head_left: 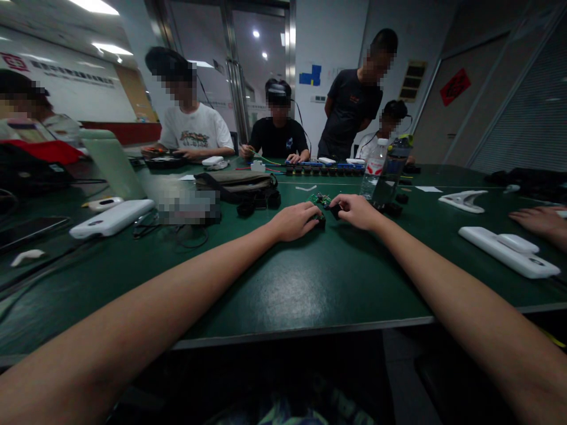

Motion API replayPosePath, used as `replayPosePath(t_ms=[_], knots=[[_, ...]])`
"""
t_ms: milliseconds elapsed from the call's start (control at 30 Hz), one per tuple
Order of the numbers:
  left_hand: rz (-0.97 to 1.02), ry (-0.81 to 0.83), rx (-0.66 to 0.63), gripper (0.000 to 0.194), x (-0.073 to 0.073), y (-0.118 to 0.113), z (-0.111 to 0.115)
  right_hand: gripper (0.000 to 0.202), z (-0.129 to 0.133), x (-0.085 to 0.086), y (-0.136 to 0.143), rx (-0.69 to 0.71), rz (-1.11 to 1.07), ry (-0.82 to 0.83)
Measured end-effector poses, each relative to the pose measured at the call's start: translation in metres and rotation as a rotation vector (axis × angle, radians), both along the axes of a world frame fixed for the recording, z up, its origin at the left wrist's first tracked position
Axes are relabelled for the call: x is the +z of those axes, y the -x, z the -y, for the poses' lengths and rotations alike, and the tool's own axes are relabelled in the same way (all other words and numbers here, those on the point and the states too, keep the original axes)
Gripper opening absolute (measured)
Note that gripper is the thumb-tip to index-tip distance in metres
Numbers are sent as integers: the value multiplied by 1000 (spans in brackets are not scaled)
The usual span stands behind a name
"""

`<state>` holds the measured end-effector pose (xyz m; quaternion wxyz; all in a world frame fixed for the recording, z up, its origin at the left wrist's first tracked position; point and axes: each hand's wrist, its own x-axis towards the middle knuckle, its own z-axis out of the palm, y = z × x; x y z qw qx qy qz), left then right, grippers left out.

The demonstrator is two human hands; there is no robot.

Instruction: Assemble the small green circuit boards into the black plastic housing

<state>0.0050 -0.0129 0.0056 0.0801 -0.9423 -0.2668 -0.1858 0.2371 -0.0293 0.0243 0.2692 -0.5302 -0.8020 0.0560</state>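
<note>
Left hand (296,222): centre of the frame, fingers bent over a dark part (321,222); whether they grip it, I cannot tell.
Right hand (357,212): just right of centre, thumb and fingers pinching a black block (335,211).
Green parts (322,199): small heap at centre, just beyond the fingertips.
Bottle (375,170): upright, upper right of centre, near the right hand.
Bag (237,184): left of centre, lying flat.
Table (283,295): dark green, across the middle of the frame.
</note>
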Motion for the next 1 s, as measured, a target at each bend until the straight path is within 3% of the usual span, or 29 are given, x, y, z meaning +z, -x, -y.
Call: replayPosePath(t_ms=[267, 567, 1000], knots=[[129, 74, -7, 23, -3, -1, -3, 32, 2, 0, 3, 43, -201, -148], [158, 163, 128, 40, -8, 1, -12, 12, -4, -5, 5, 106, -442, -45], [316, 316, -1, 42, -9, 1, -14, 7, -3, -12, 16, 218, -565, 46]])
